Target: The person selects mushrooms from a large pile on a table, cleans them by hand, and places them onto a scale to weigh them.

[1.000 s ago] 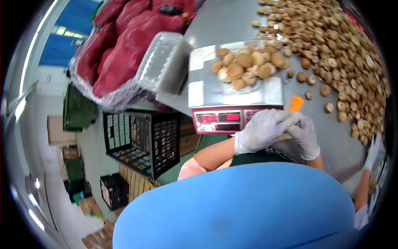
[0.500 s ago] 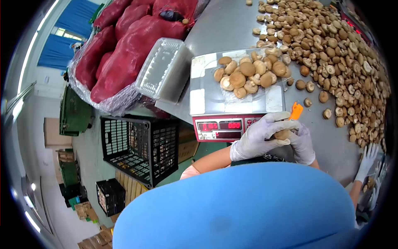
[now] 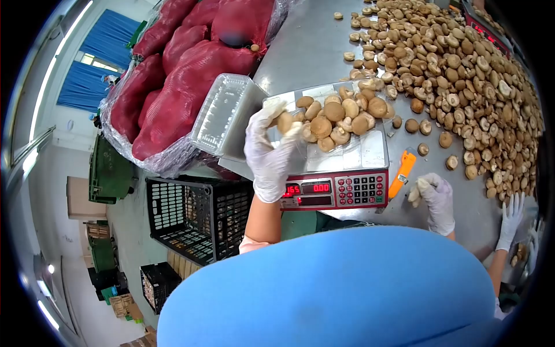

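Observation:
My left hand, in a white glove, is at the left edge of the scale, its thumb and fingers closed round a brown mushroom. Beside it, several mushrooms lie heaped on the metal pan of the red digital scale. My right hand, also gloved, is over the table right of the scale with its fingers curled in; what they hold, if anything, cannot be made out. Between that hand and the scale lies an orange-handled cutter, apart from the fingers.
A large mushroom pile covers the table's right side. Stacked clear plastic trays stand left of the scale, beside red mesh sacks. Black crates are on the floor. Another person's gloved hand rests at the far right.
My hands have parted. The left has carried the mushroom leftward to the scale's edge; the right has drawn back slightly to the right, uncovering the orange cutter and the scale's keypad. The view has shifted slightly.

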Available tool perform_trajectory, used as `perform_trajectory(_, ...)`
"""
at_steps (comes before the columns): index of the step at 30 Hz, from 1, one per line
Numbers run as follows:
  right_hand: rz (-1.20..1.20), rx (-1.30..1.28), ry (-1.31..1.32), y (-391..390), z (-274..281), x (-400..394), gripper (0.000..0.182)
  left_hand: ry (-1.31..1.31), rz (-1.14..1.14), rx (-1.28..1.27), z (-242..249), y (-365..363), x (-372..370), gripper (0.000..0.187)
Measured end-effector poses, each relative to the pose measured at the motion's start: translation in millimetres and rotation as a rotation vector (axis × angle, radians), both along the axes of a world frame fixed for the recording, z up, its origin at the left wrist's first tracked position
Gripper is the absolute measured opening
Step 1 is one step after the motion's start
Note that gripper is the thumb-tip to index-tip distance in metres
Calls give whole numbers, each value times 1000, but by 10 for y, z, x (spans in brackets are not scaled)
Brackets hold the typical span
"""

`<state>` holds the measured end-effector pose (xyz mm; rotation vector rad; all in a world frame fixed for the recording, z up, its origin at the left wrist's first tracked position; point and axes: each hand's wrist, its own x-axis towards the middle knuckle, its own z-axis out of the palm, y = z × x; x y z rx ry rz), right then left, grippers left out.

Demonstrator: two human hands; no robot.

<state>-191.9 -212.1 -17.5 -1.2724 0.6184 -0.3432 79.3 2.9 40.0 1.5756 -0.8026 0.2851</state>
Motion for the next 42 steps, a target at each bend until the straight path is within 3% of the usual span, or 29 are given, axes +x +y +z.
perform_trajectory(4, -29, 7, 39, -83, -95, -50, 26, -8, 15, 85, -241, 184, -5, 44)
perform_trajectory(7, -13, -13, 65, -55, -70, 0, 27, -414, 66, 312, -361, 169, -107, 49)
perform_trajectory(12, -3, -19, 82, -26, -82, 57, 26, -316, 47, 400, -490, 176, -332, 45)
perform_trajectory(14, 2, -16, 87, -30, -90, 59, 25, -115, 25, 383, -476, 229, -378, 43)
perform_trajectory(18, 5, -61, 93, -40, -75, 113, 25, -300, 138, 397, -544, 312, -187, 29)
perform_trajectory(21, 4, -85, 73, -45, -57, 148, 25, -440, 173, 496, -444, 308, -163, 30)
perform_trajectory(28, -2, -86, 78, -5, -38, 222, 24, -469, 48, 415, -469, 320, -78, 32)
perform_trajectory(33, 5, -84, 70, -6, -17, 276, 26, -353, 111, 570, -400, 335, -98, 24)
perform_trajectory(37, -35, -240, 133, -270, 30, 398, 31, -221, 171, 421, -415, 537, -1, 23)
perform_trajectory(40, -101, -402, 159, -557, 234, 712, 33, 104, 134, 150, -299, 752, 73, 27)
perform_trajectory(42, -12, -599, 160, -888, 194, 907, 30, 251, 60, 59, -218, 867, 101, 32)
